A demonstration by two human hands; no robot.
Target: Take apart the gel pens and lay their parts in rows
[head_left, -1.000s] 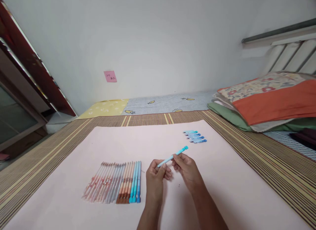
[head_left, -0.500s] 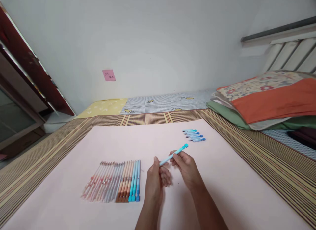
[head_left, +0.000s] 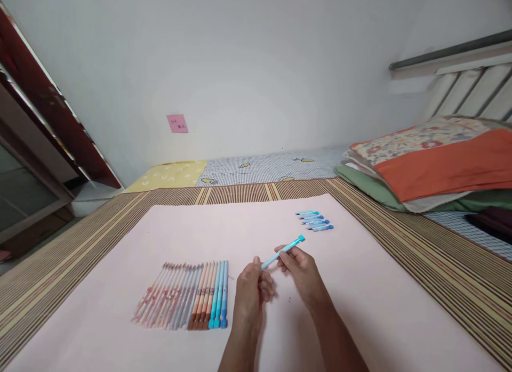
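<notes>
A light blue pen (head_left: pixel 276 259) with a turquoise knob at its upper end slants between my two hands, above the pink sheet (head_left: pixel 192 231). My right hand (head_left: pixel 302 273) is closed round its middle, thumb and fingers pinching it. At the lower end, my left hand (head_left: pixel 250 289) has its thumb against the pen and its fingers curled; the tip is hidden there. Left of my hands lies a tight row of pens: clear ones with reddish patterns (head_left: pixel 156 297), greyish ones (head_left: pixel 186 294), brown-and-peach ones (head_left: pixel 202 297) and blue ones (head_left: pixel 220 294).
Several short blue pens with dark tips (head_left: pixel 314 221) lie near the sheet's far right corner. A striped mat (head_left: pixel 244 193) borders the sheet. Folded bedding (head_left: pixel 444 164) is piled at the right, below a radiator (head_left: pixel 472 89). On the wall is a pink note (head_left: pixel 177 123).
The pen has shifted very slightly, its lower end moving a little right. Both hands keep nearly the same place; the left fingers are curled a bit tighter.
</notes>
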